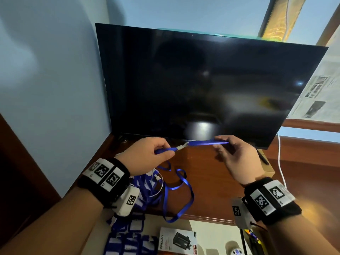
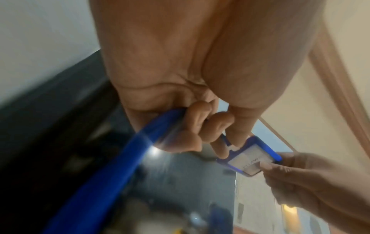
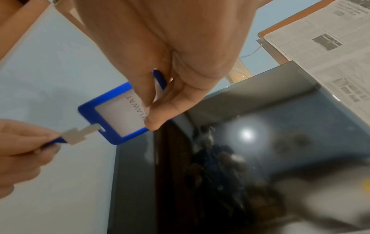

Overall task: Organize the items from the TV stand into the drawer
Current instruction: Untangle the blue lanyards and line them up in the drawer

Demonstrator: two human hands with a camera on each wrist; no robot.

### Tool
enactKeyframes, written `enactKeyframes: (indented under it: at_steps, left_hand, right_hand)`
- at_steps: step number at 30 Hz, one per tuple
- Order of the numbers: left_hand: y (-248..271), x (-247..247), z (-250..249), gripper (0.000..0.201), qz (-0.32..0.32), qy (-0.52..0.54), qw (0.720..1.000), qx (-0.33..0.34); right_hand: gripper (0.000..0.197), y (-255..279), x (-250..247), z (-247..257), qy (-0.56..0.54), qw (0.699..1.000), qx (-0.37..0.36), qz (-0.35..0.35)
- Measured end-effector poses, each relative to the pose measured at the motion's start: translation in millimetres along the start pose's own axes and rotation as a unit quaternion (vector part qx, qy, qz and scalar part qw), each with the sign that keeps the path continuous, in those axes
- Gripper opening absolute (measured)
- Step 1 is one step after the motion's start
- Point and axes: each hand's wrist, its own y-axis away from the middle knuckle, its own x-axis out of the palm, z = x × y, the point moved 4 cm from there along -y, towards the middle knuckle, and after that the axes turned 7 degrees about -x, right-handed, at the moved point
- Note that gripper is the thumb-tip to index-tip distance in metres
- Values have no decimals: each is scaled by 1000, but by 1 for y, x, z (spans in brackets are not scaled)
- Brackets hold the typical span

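While left hand (image 1: 147, 155) pinches lanyard (image 1: 166, 149) at clip, right hand (image 1: 237, 155) fingers (image 3: 158, 109) pinch badge holder (image 3: 112, 115) edge.

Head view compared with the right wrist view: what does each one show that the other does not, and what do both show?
Only the head view shows the blue lanyard strap looping over the brown wooden TV stand, and the boxed black adapter below.

Only the right wrist view shows the blue-framed badge holder face-on, with its white card insert.

Both show the left hand pinching the white clip, the right hand holding the holder, and the black TV screen.
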Motion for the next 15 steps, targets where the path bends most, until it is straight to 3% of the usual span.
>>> enactKeyframes:
  at_steps: [1, 3, 5, 8, 10, 15]
  left_hand:
    - [3, -6, -5, 14, -11, -41, 999, 10]
    - [8, -19, -16, 13, -36, -90, 995, 33]
    - [10, -36, -26, 11, -65, -111, 990, 63]
    - [9, -60, -34, 10, -106, -159, 976, 107]
    - [7, -71, -31, 10, -120, -179, 970, 110]
    - [13, -67, -36, 16, -40, -134, 987, 84]
  right_hand:
    - [5, 0, 0, 0, 12, 1000, -8, -1]
    - [16, 1, 0, -4, 61, 998, -22, 10]
    - [25, 1, 2, -8, 56, 998, 23, 30]
    - [33, 5, -1, -9, -78, 990, 115, 33]
    - [32, 6, -8, -7, -121, 984, 129, 13]
    - [29, 4, -16, -3, -74, 991, 109, 0]
